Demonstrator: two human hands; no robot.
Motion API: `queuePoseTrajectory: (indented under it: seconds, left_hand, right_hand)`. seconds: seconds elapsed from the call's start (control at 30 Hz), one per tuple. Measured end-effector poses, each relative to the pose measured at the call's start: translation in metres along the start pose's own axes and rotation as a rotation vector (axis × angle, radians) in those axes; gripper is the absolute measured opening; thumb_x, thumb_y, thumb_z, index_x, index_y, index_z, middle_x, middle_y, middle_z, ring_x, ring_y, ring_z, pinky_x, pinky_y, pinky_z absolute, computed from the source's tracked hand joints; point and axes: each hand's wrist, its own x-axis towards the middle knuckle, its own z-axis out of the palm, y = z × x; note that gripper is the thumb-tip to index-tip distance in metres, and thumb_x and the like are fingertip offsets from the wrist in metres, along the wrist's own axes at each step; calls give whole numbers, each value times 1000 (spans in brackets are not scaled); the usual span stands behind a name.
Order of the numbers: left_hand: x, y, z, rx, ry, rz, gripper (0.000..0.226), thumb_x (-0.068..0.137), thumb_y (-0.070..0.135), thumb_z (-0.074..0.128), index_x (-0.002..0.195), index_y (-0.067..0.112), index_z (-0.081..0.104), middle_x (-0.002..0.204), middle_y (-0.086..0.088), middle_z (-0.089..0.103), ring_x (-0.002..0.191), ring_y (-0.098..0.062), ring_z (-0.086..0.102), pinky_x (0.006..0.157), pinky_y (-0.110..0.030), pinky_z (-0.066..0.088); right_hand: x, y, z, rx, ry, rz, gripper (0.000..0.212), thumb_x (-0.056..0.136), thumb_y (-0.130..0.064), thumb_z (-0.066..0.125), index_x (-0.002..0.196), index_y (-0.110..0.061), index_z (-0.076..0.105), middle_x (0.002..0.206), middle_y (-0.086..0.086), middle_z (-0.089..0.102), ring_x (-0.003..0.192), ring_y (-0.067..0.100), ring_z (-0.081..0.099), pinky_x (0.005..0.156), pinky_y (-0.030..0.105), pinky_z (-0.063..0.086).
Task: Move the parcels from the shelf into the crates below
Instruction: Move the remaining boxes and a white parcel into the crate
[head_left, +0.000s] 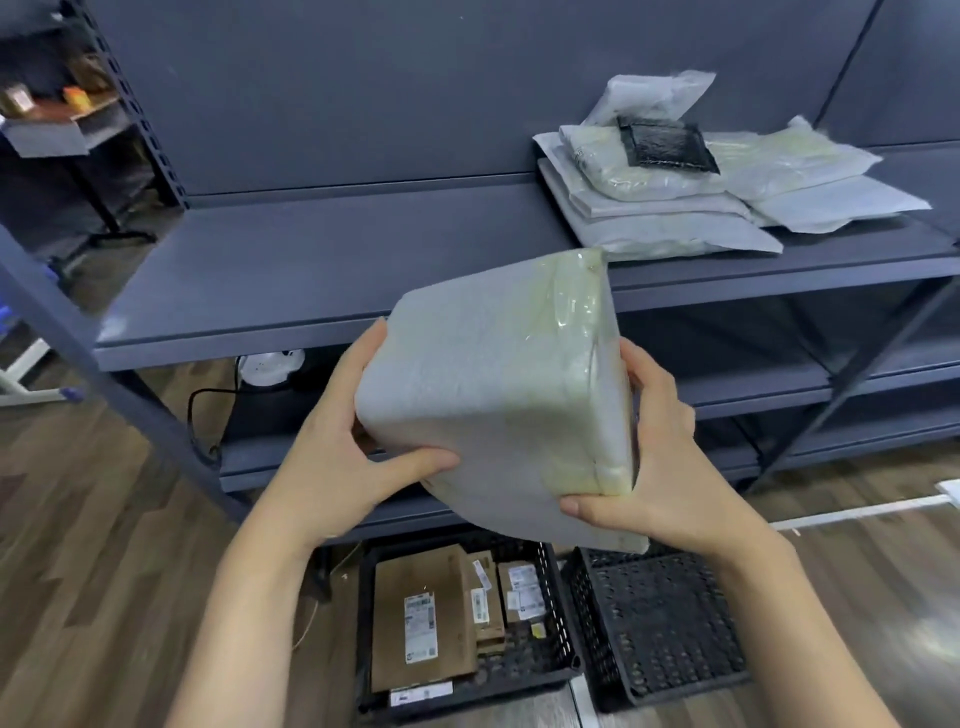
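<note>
Two hands hold one grey parcel (498, 384) in the air, in front of the shelf (322, 270) and above the crates on the floor. The left hand (332, 441) grips the left side, with the thumb lying on the front and the fingers curled round behind. The right hand (660, 457) grips the right edge near the taped seam, thumb under the bottom corner.

It is a soft plastic bag with something boxy inside. The corners look rounded and puffy, so it is probably padded and not too heavy. The skin looks smooth and the clear tape is shiny, so it may slip. Holding both sides, as now, seems the safest way. A loose flap hangs off the bottom and gives no good hold.

More parcels (691, 197) lie in a pile at the right end of the shelf, with a small black bag (667, 143) on top. They are well apart from the hands.

Below, the left crate (556, 613) already holds brown boxes with labels, with a little room at its right side. The right crate (660, 623) looks bare inside. It sits right under the parcel, so that is the easy place to drop it. The lower shelf edges stick out just behind the parcel and could catch it on the way down.
</note>
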Motion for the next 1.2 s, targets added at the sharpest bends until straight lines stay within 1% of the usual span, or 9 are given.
queuePoseTrajectory:
  seconds: [0.17, 0.37, 0.53, 0.63, 0.73, 0.83, 0.93, 1.07, 1.2]
  left_hand:
    - [4, -7, 5, 349, -75, -9, 110, 55, 49, 80, 148, 26, 25, 152, 16, 21, 139, 1, 18, 116, -35, 22]
    - [3, 14, 19, 470, -232, 178, 127, 58, 41, 87, 129, 65, -16, 147, 33, 1, 138, 10, -3, 112, -21, 10]
    - [7, 30, 25, 1016, -270, 172, 136, 61, 66, 72, 140, 32, -32, 147, 5, -39, 136, -14, -34, 113, -33, -13]
    - [12, 38, 41, 1162, -362, 128, 143, 57, 73, 69, 143, 14, -29, 144, -7, -43, 135, -25, -37, 114, -41, -14]
    - [20, 40, 54, 1202, -445, 118, 151, 52, 75, 71, 137, 17, -39, 141, -12, -47, 131, -30, -43, 113, -44, -18]
    - [27, 36, 59, 1207, -438, 186, 145, 54, 75, 69, 142, 18, -32, 147, -14, -37, 135, -33, -36, 114, -44, -16]
    - [29, 28, 63, 1147, -393, 302, 131, 52, 70, 64, 148, 17, -7, 148, -12, -7, 138, -32, -8, 115, -39, 8]
    - [23, 23, 65, 1084, -344, 351, 121, 43, 75, 40, 143, 11, 21, 141, -14, 16, 130, -31, 14, 103, -43, 29]
    - [18, 10, 58, 1075, -270, 361, 115, 42, 71, 46, 138, 10, 29, 137, -14, 24, 127, -32, 21, 98, -46, 36]
  right_hand:
    - [3, -4, -3, -261, -20, -21, 127, 48, -52, 79, 141, -49, -7, 136, -21, 6, 114, 10, 11, 99, 37, 25]
    - [9, -9, 4, -615, -63, -146, 124, 43, -60, 68, 142, -42, -5, 146, 9, 9, 134, 20, 0, 106, 33, 0]
    - [9, -11, 2, -782, -92, -166, 124, 42, -66, 63, 145, -36, 0, 141, 14, 14, 135, 29, 9, 102, 37, 0]
    - [7, -9, 4, -841, -101, -177, 123, 40, -66, 62, 145, -30, 9, 137, 19, 23, 132, 36, 21, 100, 40, 7]
    - [6, -4, 7, -857, -76, -193, 125, 37, -68, 63, 146, -26, 17, 134, 22, 31, 127, 39, 30, 99, 42, 11]
    - [6, 1, 5, -879, -63, -176, 127, 36, -67, 66, 146, -24, 19, 133, 22, 32, 126, 39, 31, 99, 42, 11]
    - [4, 6, 1, -864, -102, -136, 127, 39, -66, 67, 146, -25, 12, 138, 22, 26, 132, 38, 24, 102, 42, 8]
    - [-3, 14, 2, -773, -173, -137, 127, 56, -69, 67, 145, -32, -15, 152, 17, -12, 144, 35, -12, 110, 44, -12]
    - [-10, 27, -12, -752, -236, 5, 141, 55, -84, 59, 141, -26, -36, 146, 8, -44, 136, 27, -39, 112, 51, -20]
